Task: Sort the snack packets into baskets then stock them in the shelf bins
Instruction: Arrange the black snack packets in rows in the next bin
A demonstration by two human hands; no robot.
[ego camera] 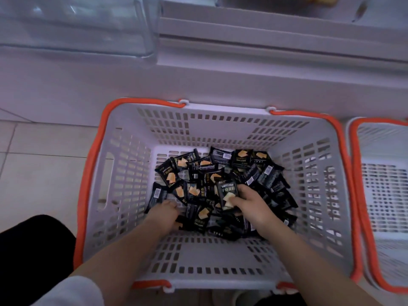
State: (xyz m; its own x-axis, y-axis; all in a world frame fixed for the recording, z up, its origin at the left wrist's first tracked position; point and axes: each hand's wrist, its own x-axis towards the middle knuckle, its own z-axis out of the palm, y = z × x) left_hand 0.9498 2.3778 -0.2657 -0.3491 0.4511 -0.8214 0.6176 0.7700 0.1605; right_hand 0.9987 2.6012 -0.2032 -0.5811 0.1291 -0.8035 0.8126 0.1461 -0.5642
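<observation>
second basket (384,195) cut off right, left fingers (174,214) buried in packets (198,173)

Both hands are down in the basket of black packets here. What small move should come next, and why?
Probably lift the right hand up and out with the packet in its grip. The left hand is only among the loose packets, and the clear shelf bin sits above the basket.

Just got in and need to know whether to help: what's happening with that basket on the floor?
A person is reaching both hands into a white basket with orange handles, which holds a heap of black snack packets. The right hand has a grip on one upright packet, pinched against the thumb. The left hand is down among the packets at the near left of the heap; what it holds is unclear. A second basket sits to the right, and a clear shelf bin is above.
</observation>
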